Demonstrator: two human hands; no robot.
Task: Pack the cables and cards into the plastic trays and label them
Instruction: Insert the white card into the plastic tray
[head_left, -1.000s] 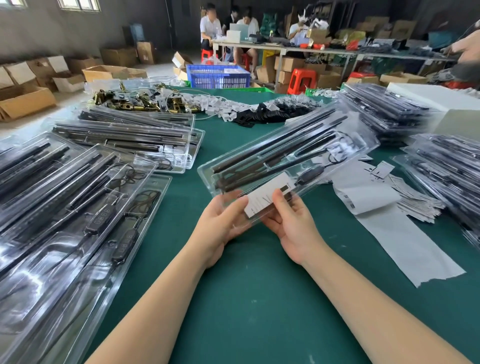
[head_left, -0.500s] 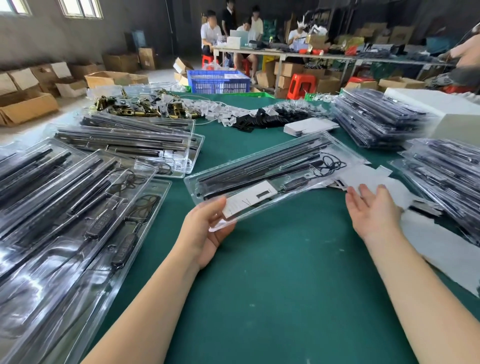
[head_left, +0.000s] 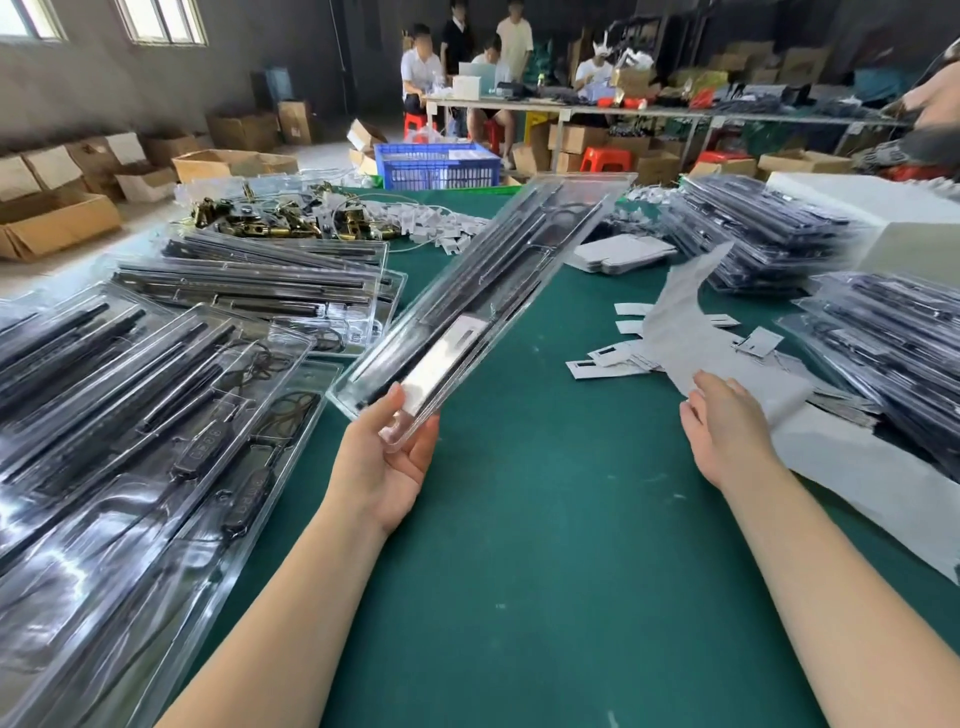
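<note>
While blurred, left hand (head_left: 387, 457) grips tray (head_left: 483, 296)

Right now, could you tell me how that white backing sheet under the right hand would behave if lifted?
The backing sheet probably flops: its far end already curls up. It looks thin, so likely light and easily torn. The right hand lies open on it.

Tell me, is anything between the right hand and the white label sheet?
Nothing visible. The right hand already touches the white label sheet at its near edge, while the left hand holds the packed tray.
</note>
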